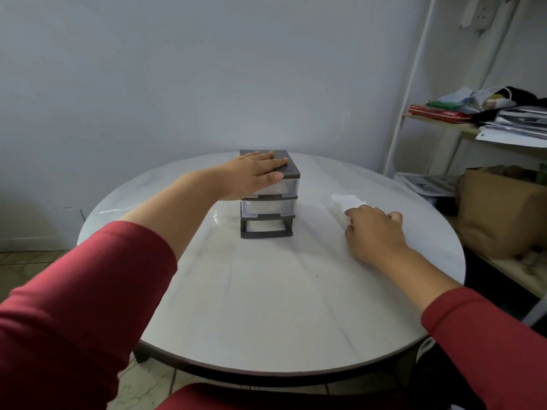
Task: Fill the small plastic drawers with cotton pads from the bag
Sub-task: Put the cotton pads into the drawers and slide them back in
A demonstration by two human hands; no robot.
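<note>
A small drawer unit [270, 202] with a dark grey frame and clear plastic drawers stands at the middle of the round table. Two clear drawers sit shut in its upper slots; the lowest slot looks like open frame. My left hand [254, 173] lies flat on the unit's grey top, fingers straight. To the right of the unit lies a white bag of cotton pads [346, 200] on the table. My right hand [374, 230] is at the bag's near edge with fingers curled onto it, hiding that edge.
The white marble-look table [266, 306] reaches close to the wall behind. A white shelf rack [414, 84] with papers and clutter stands at the right, with a brown paper bag [497, 211] beside the table's edge. A red seat shows below the near edge.
</note>
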